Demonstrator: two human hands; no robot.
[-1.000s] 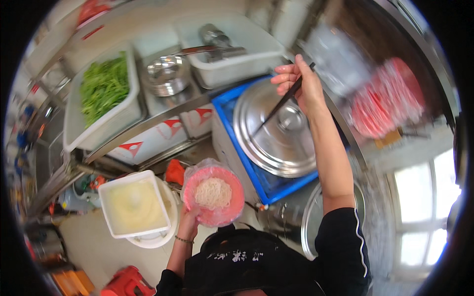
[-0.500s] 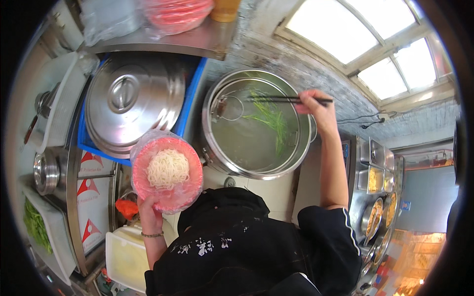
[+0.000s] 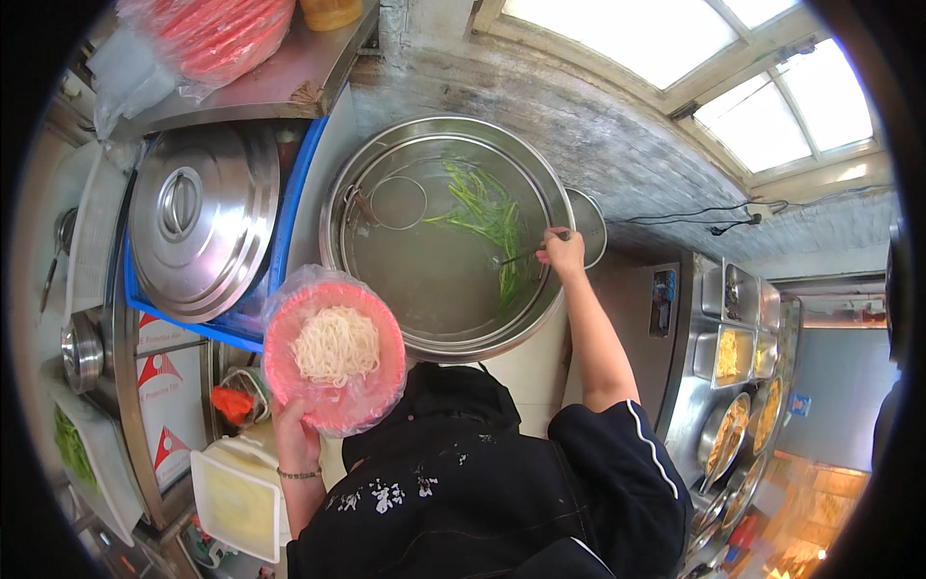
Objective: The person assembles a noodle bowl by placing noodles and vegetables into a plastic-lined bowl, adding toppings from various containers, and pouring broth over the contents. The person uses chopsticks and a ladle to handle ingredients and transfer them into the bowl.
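Note:
My left hand [image 3: 297,431] grips the near left rim of a pink bowl [image 3: 378,400] lined with a clear plastic bag. A mound of white noodles [image 3: 338,345] lies in it. My right hand [image 3: 562,249] is closed round dark chopsticks [image 3: 521,258] at the right rim of a large steel pot [image 3: 343,164]. Their tips reach toward long green leafy vegetables [image 3: 489,214] floating in the pot's cloudy water. A wire ring [image 3: 424,201], seemingly part of a strainer, sits at the pot's left side.
Left of the pot, a large steel lid [image 3: 207,246] rests in a blue crate [image 3: 307,159]. Pink bowls [image 3: 227,39] in plastic stand on a steel shelf [image 3: 318,82]. To the right are steel food pans [image 3: 730,355]. A cream tub [image 3: 236,502] stands low at left.
My right hand has moved down along the pot's right rim, and the chopsticks now reach the lower part of the greens. The view has shifted; the left hand still holds the bowl.

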